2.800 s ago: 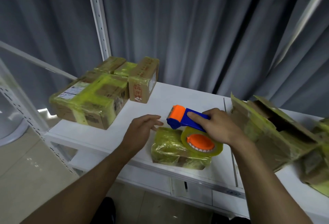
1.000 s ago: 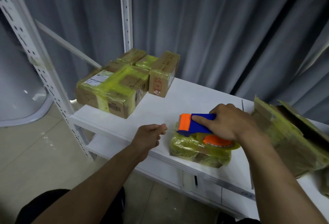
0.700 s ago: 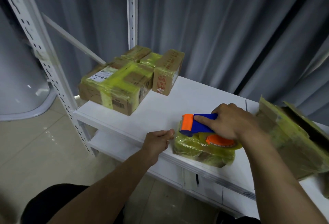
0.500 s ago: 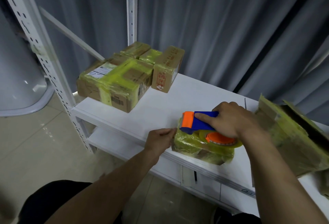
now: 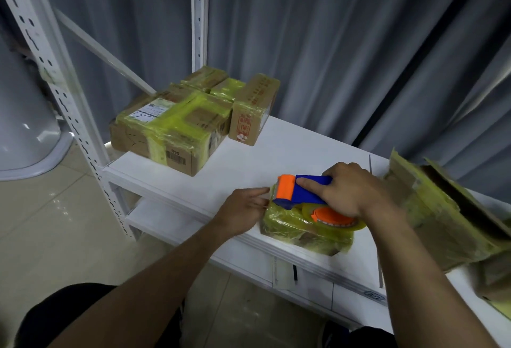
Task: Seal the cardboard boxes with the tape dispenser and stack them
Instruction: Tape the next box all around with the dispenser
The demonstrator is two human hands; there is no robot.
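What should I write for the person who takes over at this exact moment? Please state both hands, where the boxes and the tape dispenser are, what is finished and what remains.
Right hand: grips the tape dispenser, which lies on top of the small box.
Left hand: fingertips at that box's left end, by the dispenser's mouth; whether it pinches tape is unclear.
Taped boxes: grouped at the back left of the table.
Open box: on the right, flaps up.
Done: the back-left group is taped.
Left: finish the small box, seal the open box, stack all.
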